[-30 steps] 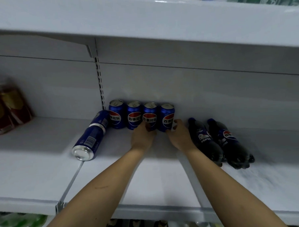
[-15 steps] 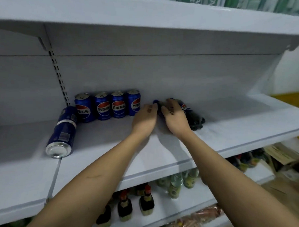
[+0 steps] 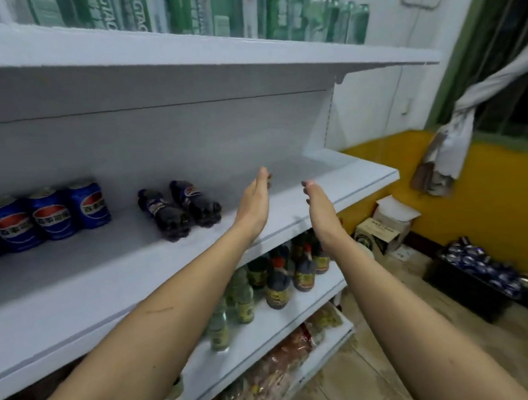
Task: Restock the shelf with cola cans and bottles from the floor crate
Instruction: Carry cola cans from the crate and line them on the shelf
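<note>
Blue cola cans [image 3: 50, 216] stand in a row at the back left of the white shelf [image 3: 340, 184]. Two dark cola bottles [image 3: 181, 211] lie on their sides to the right of the cans. My left hand [image 3: 255, 200] and my right hand [image 3: 320, 208] hover above the shelf's right part, palms facing each other, fingers straight, holding nothing. Both hands are well to the right of the bottles. A black floor crate [image 3: 460, 288] holding blue cans sits on the floor at the far right.
Green bottles [image 3: 279, 14] fill the shelf above. Dark sauce bottles [image 3: 278, 277] stand on the shelf below, with packaged goods [image 3: 273, 377] lower still. Cardboard boxes [image 3: 385, 224] sit by the yellow wall, and a knotted curtain [image 3: 453, 131] hangs at the right.
Both hands left the lying bottles and moved right, now open and apart. The view has swung right, so the crate and wall have come into sight.
</note>
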Demonstrator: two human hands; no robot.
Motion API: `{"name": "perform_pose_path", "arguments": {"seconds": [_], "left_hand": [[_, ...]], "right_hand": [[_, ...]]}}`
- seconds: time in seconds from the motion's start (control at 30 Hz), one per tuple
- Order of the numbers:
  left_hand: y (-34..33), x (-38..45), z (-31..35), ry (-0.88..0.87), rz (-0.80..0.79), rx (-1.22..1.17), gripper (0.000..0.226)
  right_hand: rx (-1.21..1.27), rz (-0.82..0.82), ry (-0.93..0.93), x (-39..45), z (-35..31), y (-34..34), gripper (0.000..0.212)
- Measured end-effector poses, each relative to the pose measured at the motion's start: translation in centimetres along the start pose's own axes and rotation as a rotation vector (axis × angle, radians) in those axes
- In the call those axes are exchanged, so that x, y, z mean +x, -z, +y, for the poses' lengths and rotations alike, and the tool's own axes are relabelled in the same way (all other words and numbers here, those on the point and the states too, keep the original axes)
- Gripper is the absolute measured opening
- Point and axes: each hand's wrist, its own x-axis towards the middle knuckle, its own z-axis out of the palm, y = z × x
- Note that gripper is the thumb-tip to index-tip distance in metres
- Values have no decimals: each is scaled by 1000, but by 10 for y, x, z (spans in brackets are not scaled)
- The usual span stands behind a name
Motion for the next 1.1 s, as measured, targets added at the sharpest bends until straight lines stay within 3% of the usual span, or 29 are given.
{"name": "perform_pose_path", "arguments": {"seconds": [0.07,0.27,0.47,0.77,1.1], "left_hand": [[-52,0,5,11,-57,-4,62],[-205,-10,24,18,-302,-49,61],[-322,-18,24,73,-448,-49,60],[-469,22,-10,118,-678,-58,63],[-606,108,-68,282,-855,-88,62]], "right_hand": [[19,50,-34,0,15,50,45],[14,187,-153,1,55,189,57],[51,321,-234,3,96,292,57],[115,472,-381,40,178,379,57],[106,673,-594,126,271,461,59]]}}
